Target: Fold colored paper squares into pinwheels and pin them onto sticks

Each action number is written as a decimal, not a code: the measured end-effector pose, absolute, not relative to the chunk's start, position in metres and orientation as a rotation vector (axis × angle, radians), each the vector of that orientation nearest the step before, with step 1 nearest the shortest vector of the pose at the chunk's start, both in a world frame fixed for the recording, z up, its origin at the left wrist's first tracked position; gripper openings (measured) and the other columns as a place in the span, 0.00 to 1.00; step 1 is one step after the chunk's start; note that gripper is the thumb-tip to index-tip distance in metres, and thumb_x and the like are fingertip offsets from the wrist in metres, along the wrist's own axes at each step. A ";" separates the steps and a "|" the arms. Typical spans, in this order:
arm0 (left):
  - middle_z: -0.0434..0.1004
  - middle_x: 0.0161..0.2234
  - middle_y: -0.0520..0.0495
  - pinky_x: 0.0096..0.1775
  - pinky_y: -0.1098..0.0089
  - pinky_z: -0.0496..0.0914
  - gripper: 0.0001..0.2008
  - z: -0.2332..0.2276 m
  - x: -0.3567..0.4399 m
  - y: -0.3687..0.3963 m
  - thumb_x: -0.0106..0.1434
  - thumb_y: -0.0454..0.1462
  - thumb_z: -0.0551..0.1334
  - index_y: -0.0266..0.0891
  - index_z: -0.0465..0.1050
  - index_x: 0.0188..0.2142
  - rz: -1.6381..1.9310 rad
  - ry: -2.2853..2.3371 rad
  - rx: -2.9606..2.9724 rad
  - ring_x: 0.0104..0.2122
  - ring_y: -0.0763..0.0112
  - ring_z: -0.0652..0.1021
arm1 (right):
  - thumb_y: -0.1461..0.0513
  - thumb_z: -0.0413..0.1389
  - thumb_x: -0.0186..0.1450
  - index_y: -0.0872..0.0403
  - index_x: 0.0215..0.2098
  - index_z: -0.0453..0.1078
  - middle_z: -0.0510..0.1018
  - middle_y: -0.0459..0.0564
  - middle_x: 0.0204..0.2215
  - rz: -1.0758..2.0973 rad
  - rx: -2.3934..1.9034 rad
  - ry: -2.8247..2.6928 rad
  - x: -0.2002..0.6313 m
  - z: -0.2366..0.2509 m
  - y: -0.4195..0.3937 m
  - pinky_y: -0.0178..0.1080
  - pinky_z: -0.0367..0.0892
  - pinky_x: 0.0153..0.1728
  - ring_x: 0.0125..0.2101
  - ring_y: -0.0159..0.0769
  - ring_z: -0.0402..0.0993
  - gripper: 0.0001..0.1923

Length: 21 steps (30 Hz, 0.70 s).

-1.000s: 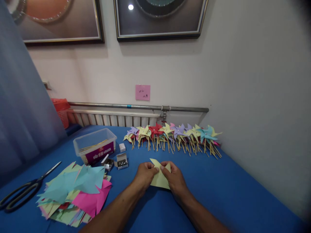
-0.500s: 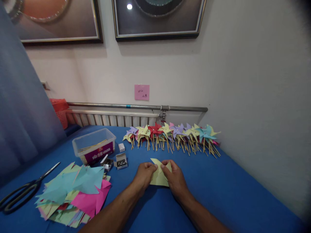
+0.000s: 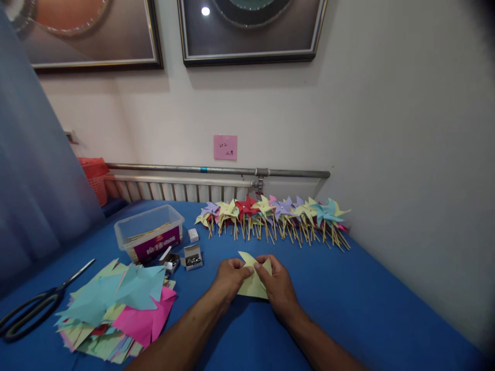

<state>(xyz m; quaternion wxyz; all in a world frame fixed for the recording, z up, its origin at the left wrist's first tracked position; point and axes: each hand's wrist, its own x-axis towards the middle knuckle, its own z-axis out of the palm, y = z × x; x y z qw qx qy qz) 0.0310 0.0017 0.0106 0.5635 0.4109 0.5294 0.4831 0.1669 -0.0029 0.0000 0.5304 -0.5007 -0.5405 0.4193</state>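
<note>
**Risks while both hands are folding the yellow paper**

The left hand (image 3: 229,279) and the right hand (image 3: 279,286) are pinching a yellow paper sheet (image 3: 253,283) that is lying on the blue table (image 3: 367,304). The fingertips of both hands are closing together on the sheet's upper middle, with one pointed flap sticking up just beyond them.

- Slipping: the grip is covering only a small area between the fingers. Uneven pressure is likely to let a flap spring out or crease off-line.
- Tearing: pulling the two hands apart could rip the thin sheet at the pinch.

To the left of the fingers, a loose paper stack (image 3: 116,309) is overhanging itself; a sweeping forearm could scatter it. Farther left, scissors (image 3: 34,306) are lying with the blades exposed. Just beyond the left fingers, small open boxes of pins (image 3: 192,256) are sitting beside a plastic tub (image 3: 150,234); a knock could spill the pins.

Beyond the fingers, finished pinwheels (image 3: 274,216) are lining the wall, well apart from both hands.
</note>
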 end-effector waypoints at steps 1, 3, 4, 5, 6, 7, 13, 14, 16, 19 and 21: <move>0.67 0.15 0.55 0.21 0.74 0.57 0.13 0.010 0.032 0.001 0.44 0.37 0.70 0.37 0.66 0.20 1.138 1.243 0.971 0.15 0.78 0.64 | 0.53 0.60 0.58 0.50 0.34 0.70 0.75 0.42 0.21 1.008 -1.193 -1.282 0.167 0.000 -0.003 0.36 0.62 0.23 0.21 0.36 0.69 0.11; 0.68 0.15 0.54 0.22 0.74 0.58 0.12 0.010 0.032 0.001 0.44 0.35 0.70 0.37 0.66 0.20 1.145 1.233 0.970 0.16 0.77 0.66 | 0.53 0.61 0.57 0.50 0.33 0.70 0.75 0.42 0.20 1.025 -1.191 -1.267 0.166 0.001 -0.004 0.36 0.62 0.22 0.20 0.36 0.68 0.11; 0.69 0.16 0.53 0.22 0.74 0.58 0.11 0.010 0.033 0.001 0.44 0.35 0.70 0.36 0.67 0.20 1.148 1.231 0.966 0.16 0.77 0.66 | 0.52 0.61 0.57 0.50 0.34 0.70 0.74 0.42 0.20 1.040 -1.188 -1.259 0.166 0.001 -0.004 0.36 0.62 0.22 0.20 0.36 0.68 0.12; 0.69 0.16 0.53 0.22 0.74 0.59 0.11 0.010 0.033 0.000 0.45 0.35 0.69 0.36 0.67 0.20 1.149 1.235 0.961 0.16 0.77 0.66 | 0.52 0.61 0.57 0.50 0.34 0.70 0.75 0.42 0.20 1.058 -1.182 -1.254 0.166 0.002 -0.005 0.36 0.62 0.22 0.20 0.36 0.68 0.12; 0.69 0.16 0.53 0.22 0.74 0.59 0.11 0.011 0.032 0.000 0.45 0.34 0.69 0.36 0.67 0.20 1.149 1.242 0.960 0.16 0.77 0.67 | 0.52 0.61 0.57 0.50 0.34 0.70 0.75 0.42 0.21 1.076 -1.173 -1.248 0.165 0.002 -0.005 0.37 0.62 0.22 0.20 0.36 0.68 0.12; 0.69 0.16 0.53 0.22 0.74 0.59 0.10 0.011 0.032 0.000 0.45 0.33 0.69 0.36 0.67 0.20 1.149 1.250 0.959 0.16 0.77 0.66 | 0.52 0.61 0.57 0.50 0.34 0.70 0.75 0.42 0.21 1.090 -1.161 -1.244 0.165 0.002 -0.005 0.37 0.62 0.22 0.21 0.36 0.69 0.13; 0.70 0.16 0.52 0.21 0.74 0.60 0.07 0.018 0.026 0.002 0.46 0.33 0.67 0.36 0.68 0.21 1.203 1.235 0.892 0.16 0.76 0.67 | 0.51 0.64 0.55 0.51 0.36 0.70 0.78 0.45 0.26 1.203 -1.011 -1.209 0.163 0.002 -0.005 0.38 0.67 0.28 0.26 0.39 0.73 0.17; 0.71 0.16 0.51 0.21 0.74 0.61 0.07 0.019 0.025 0.002 0.46 0.33 0.67 0.36 0.68 0.21 1.218 1.219 0.881 0.16 0.76 0.67 | 0.50 0.64 0.55 0.51 0.39 0.69 0.79 0.46 0.27 1.247 -0.982 -1.197 0.163 0.003 -0.005 0.39 0.68 0.29 0.26 0.39 0.74 0.19; 0.72 0.17 0.50 0.21 0.74 0.61 0.07 0.020 0.022 0.004 0.45 0.34 0.66 0.35 0.69 0.21 1.237 1.206 0.866 0.16 0.75 0.68 | 0.50 0.64 0.55 0.51 0.45 0.68 0.79 0.47 0.28 1.295 -0.961 -1.172 0.163 0.004 -0.005 0.40 0.68 0.29 0.26 0.40 0.74 0.24; 0.72 0.17 0.50 0.21 0.74 0.61 0.07 0.020 0.017 0.009 0.45 0.34 0.67 0.35 0.69 0.22 1.249 1.236 0.861 0.16 0.75 0.68 | 0.52 0.62 0.58 0.51 0.55 0.64 0.77 0.44 0.25 1.238 -0.999 -1.178 0.165 0.005 -0.005 0.38 0.66 0.27 0.23 0.36 0.71 0.29; 0.72 0.17 0.50 0.21 0.74 0.61 0.07 0.019 0.014 0.011 0.45 0.35 0.67 0.35 0.70 0.23 1.253 1.252 0.859 0.16 0.75 0.68 | 0.53 0.60 0.60 0.50 0.58 0.63 0.74 0.42 0.23 1.185 -1.011 -1.222 0.166 0.005 -0.005 0.36 0.64 0.26 0.22 0.34 0.68 0.29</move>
